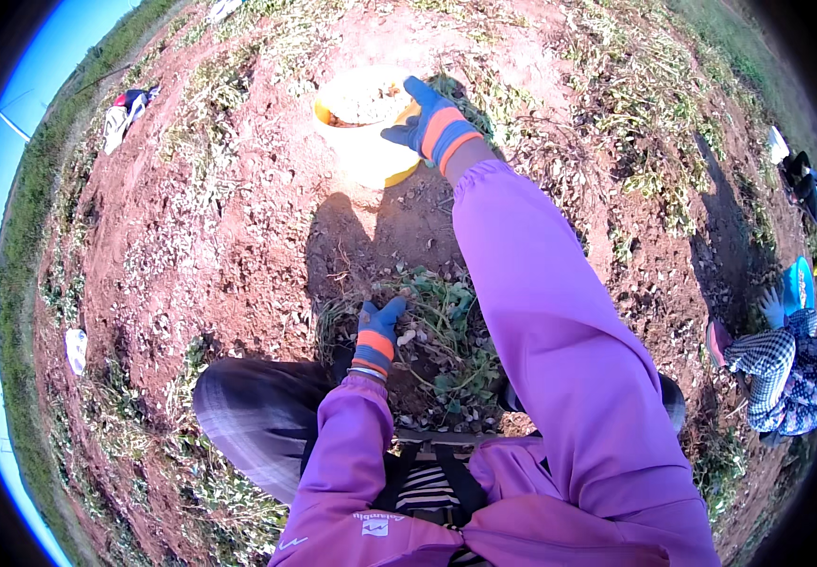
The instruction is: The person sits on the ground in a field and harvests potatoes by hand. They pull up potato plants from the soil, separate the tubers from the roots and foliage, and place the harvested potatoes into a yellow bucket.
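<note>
My left hand (378, 332), in a blue glove with an orange-striped cuff, is low among pulled green peanut vines (444, 319) between my knees. The glove hides whether its fingers hold a stem. Pale pods (404, 337) show just right of that hand. Stretched forward, my right hand (431, 122) wears a matching glove and has its fingers apart at the right rim of a yellow bucket (401, 176). No object shows in this hand; whether it touches the rim is unclear. Inside the bucket are peanut pods (369, 106), partly washed out by glare.
Reddish soil (260, 283) with scattered dry leaves surrounds me. More vines (656, 106) lie in rows. To the right, another person (780, 375) sits on the ground beside a blue basin (799, 285). Bags (121, 117) and a white sack (76, 351) lie left.
</note>
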Demonstrator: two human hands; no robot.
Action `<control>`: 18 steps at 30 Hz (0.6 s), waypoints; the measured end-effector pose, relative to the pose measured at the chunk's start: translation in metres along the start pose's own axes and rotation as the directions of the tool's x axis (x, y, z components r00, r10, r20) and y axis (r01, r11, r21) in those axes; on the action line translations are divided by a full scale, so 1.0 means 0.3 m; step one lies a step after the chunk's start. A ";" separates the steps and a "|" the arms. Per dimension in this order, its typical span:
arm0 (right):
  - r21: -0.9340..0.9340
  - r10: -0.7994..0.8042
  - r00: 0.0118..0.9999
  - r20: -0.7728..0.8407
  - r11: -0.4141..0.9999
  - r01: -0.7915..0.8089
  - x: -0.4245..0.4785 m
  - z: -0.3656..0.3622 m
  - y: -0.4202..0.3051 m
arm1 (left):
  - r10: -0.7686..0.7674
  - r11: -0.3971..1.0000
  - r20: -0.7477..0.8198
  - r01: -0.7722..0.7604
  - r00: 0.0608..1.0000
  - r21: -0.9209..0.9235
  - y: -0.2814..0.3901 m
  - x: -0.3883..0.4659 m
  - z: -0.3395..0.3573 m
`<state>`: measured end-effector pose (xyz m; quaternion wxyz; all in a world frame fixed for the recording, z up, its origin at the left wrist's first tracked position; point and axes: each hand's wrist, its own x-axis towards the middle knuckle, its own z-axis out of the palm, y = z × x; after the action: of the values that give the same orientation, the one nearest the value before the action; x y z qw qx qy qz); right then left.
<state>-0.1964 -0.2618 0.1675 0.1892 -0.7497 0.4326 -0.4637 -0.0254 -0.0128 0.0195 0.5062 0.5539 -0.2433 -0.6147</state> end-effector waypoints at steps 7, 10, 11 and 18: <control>0.645 0.732 0.517 0.444 0.139 -0.751 -0.651 0.053 -0.229 | -0.234 0.969 -0.015 0.232 0.972 -0.081 0.084 -0.052 -0.061; 0.521 0.744 0.521 0.420 0.272 -0.809 -0.836 0.037 -0.287 | -0.261 0.953 -0.049 0.250 0.964 -0.169 0.108 -0.057 -0.025; 0.495 0.771 0.500 0.395 0.280 -0.823 -0.872 0.045 -0.313 | -0.259 0.950 -0.032 0.249 0.965 -0.190 0.105 -0.060 -0.021; 0.050 0.367 0.921 0.127 0.925 -0.376 -0.955 0.139 -0.390 | -0.159 0.955 0.080 0.174 0.984 -0.240 0.088 -0.041 -0.044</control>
<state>-0.1614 0.0342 0.0747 0.3257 -0.6722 0.5378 -0.3909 -0.0054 -0.0081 0.0441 0.5097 0.4866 -0.1326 -0.6970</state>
